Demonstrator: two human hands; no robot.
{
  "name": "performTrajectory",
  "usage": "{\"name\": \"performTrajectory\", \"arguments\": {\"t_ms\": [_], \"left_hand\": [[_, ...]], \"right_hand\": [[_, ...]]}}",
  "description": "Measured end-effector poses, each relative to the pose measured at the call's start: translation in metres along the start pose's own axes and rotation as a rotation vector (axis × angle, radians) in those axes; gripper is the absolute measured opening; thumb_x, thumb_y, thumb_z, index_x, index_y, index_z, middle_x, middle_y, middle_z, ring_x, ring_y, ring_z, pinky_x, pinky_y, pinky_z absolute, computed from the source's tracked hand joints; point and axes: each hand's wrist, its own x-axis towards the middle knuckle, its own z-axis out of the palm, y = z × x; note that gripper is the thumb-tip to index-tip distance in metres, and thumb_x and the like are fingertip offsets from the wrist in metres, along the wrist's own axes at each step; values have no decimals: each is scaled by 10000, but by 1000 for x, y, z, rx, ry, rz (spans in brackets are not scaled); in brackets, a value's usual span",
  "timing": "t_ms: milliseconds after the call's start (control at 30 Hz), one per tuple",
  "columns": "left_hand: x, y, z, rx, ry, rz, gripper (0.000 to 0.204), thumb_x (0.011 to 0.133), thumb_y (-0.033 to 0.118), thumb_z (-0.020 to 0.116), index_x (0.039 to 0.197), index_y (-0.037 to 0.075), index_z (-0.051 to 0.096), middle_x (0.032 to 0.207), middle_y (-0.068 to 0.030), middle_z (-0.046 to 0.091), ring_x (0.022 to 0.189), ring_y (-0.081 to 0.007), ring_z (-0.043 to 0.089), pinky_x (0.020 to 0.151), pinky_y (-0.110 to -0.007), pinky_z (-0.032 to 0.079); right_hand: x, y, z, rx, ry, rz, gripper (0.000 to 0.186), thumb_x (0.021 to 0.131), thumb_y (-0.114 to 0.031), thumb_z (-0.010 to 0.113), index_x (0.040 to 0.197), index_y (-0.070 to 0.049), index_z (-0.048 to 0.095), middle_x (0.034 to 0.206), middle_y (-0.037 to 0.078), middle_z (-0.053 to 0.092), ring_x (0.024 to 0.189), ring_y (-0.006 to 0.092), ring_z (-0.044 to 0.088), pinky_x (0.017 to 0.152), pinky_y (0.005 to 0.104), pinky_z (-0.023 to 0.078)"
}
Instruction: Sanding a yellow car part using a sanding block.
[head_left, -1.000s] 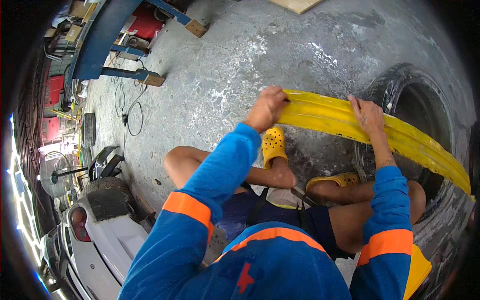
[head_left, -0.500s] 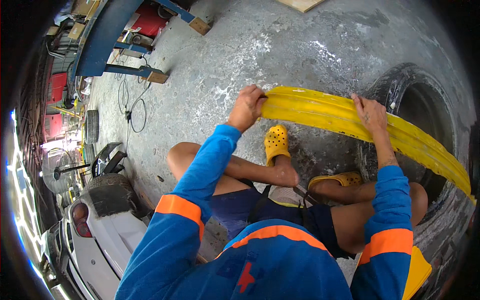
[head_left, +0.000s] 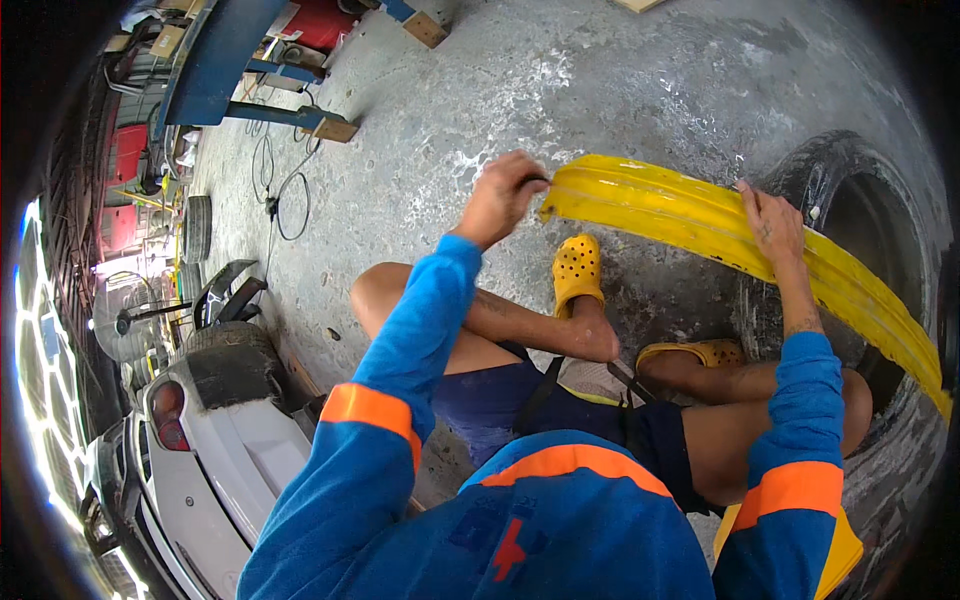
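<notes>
A long, curved yellow panel (head_left: 660, 205) with lengthwise ridges and scuffed edges stretches from in front of me to the far right, over the tire (head_left: 875, 235). My right hand (head_left: 780, 237) grips it around the middle, thumb on the upper edge and the other fingers mostly hidden. Just off the panel's left end, my left hand (head_left: 503, 198) is closed, a small dark piece (head_left: 535, 182) showing at its fingertips. What that piece is cannot be made out. Whether it touches the panel's end is unclear.
Yellow clogs (head_left: 577, 275) are on my feet below the panel. A white car part with a tail light (head_left: 170, 415) lies at left, near a fan (head_left: 125, 320). A blue metal stand (head_left: 215, 70) and a looped cable (head_left: 293, 205) are on the concrete floor (head_left: 430, 130).
My left hand has come off the panel's left end, and a dark piece now shows in its fingers. My right hand still grips the panel. The whole view has shifted slightly.
</notes>
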Motion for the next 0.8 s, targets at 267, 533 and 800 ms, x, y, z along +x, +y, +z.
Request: {"name": "performTrajectory", "arguments": {"t_ms": [267,533,800], "left_hand": [[33,23,33,35,-96,340,111,869,72,693,970,30,674,951,-168,632,949,-397,620,888,-473,495],[36,28,29,-6,-206,227,133,834,55,708,963,28,690,940,-172,658,948,-397,642,853,-478,527],[34,29,48,-24,-179,185,129,845,61,700,971,38,715,974,-167,682,934,-395,664,846,-465,548]], "right_hand": [[1,-1,-3,-23,-35,19,692,1036,-627,417,1033,-28,764,940,267,725,935,460,690,885,533,515],[1,0,-2,-60,-99,38,648,1042,-610,422,1114,-59,756,949,272,717,961,464,679,898,524,509],[-1,0,1,-50,13,-7,668,1045,-614,415,998,-51,771,913,242,731,929,443,690,881,535,512]]}}
